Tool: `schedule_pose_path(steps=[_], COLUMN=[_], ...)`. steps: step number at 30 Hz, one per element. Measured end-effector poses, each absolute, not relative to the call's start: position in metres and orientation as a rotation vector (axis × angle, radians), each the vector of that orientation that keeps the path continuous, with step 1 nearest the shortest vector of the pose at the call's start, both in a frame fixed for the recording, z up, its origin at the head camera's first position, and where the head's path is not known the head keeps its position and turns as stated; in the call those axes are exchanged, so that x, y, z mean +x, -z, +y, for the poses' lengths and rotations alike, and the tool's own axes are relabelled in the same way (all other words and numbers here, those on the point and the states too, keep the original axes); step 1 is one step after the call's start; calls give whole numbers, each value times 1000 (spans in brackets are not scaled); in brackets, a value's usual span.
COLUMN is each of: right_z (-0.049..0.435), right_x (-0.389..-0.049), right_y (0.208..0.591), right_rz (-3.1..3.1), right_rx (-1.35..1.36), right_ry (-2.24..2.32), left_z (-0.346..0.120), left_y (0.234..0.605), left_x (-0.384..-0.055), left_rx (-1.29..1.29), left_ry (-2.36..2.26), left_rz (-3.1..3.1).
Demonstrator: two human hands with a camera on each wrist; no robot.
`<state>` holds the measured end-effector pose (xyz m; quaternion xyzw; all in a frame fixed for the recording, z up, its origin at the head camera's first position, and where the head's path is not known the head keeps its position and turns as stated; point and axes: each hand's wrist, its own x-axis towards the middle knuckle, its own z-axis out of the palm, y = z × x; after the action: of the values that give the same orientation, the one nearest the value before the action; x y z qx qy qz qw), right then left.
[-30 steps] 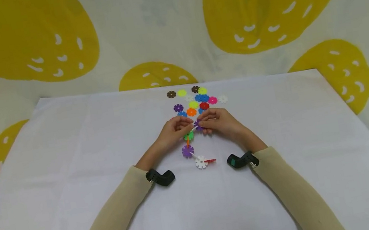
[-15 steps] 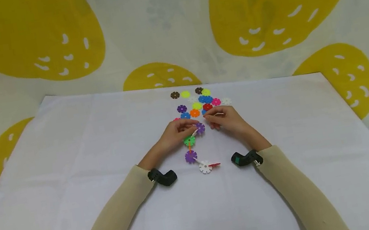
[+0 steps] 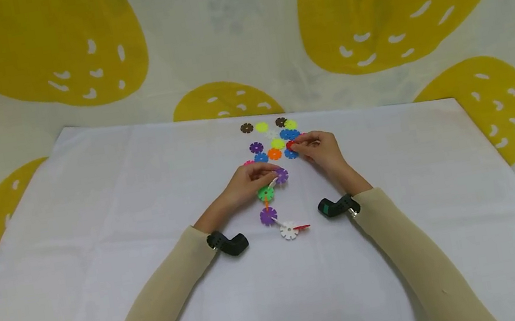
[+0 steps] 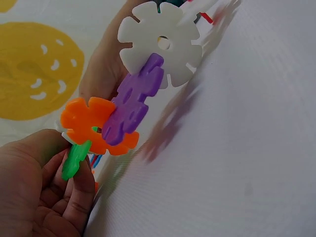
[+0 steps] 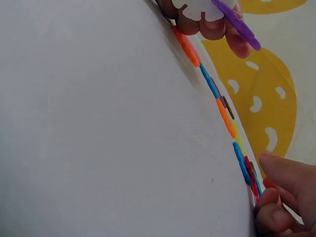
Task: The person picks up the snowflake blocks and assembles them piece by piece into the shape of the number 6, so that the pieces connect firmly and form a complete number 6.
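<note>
My left hand (image 3: 252, 180) pinches a curved chain of slotted flower-shaped plastic discs near its far end. In the left wrist view the chain shows a green disc (image 4: 76, 160) by the fingers, then an orange disc (image 4: 91, 126), a purple disc (image 4: 133, 101) and a white disc (image 4: 165, 52), slotted edge to edge. Another purple disc (image 3: 281, 175) juts past the left fingertips in the head view. My right hand (image 3: 322, 151) reaches into the loose discs, fingertips at a red disc (image 3: 290, 145); the right wrist view shows its thumb and fingers apart.
Loose discs lie flat at the table's far side, including an orange disc (image 3: 274, 154), a blue disc (image 3: 261, 157), a dark purple disc (image 3: 256, 147) and a brown disc (image 3: 246, 128). White cloth covers the table (image 3: 140, 191); a fruit-patterned curtain (image 3: 225, 29) hangs behind.
My right hand has let go of the chain's far purple disc and moved away to the loose red disc. The left hand keeps its hold on the chain.
</note>
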<state>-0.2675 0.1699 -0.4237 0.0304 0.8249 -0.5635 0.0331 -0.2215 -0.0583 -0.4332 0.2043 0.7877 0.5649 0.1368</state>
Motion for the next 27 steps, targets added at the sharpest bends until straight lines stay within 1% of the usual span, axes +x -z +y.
schedule_pose_path(steps=[7,12,18,27], right_z=[171,170,167,167], right_x=[-271,-270,-265,-253], right_y=[422,420,419,418], right_rz=[2648,2656,2655,2528], right_rx=[122,82,-29,-89], right_ry=[1534,1463,1457,1536], left_z=[-54,-55,-57,-58], left_y=[435,435,436,438], left_x=[-222,-222,-222,-223], left_rx=[598,585,550,559], left_ry=[-1638,-1631,-1652,-1713], left_rz=[2269,2294,2315,2315])
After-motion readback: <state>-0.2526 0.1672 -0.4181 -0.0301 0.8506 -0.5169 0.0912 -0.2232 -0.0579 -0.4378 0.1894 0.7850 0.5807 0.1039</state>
